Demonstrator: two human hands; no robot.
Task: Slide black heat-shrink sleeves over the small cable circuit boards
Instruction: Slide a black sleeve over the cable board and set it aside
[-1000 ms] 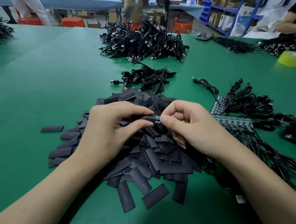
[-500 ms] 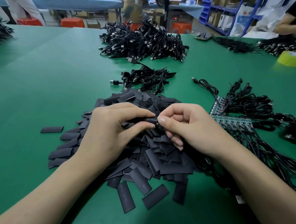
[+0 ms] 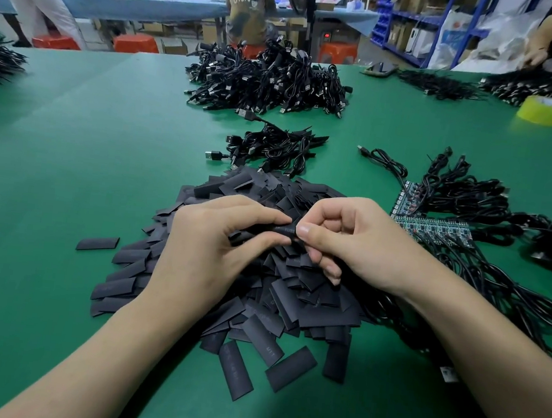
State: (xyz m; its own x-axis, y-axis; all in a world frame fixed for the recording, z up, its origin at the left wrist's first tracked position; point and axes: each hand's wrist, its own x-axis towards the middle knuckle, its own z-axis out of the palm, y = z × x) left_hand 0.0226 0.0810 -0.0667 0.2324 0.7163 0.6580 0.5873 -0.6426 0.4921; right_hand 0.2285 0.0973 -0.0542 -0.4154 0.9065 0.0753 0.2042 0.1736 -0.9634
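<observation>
Across the green table (image 3: 70, 162), the heap of heat-shrink sleeves (image 3: 295, 311) spreads at our six o'clock. Above it our left hand (image 3: 207, 246) pinches one sleeve (image 3: 282, 230); our right hand (image 3: 359, 240), at its three o'clock, pinches that sleeve's end. The circuit board, bare a second ago, is now covered, so we judge it seated.

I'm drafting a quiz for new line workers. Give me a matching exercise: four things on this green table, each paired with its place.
Things:
1. tape roll
2. circuit boards
3. held sleeve
4. largest cable pile

Places:
a. pinched between left hand and right hand
b. far right of the table
c. far middle
d. just right of the right hand

Pairs: 1-b, 2-d, 3-a, 4-c
</observation>
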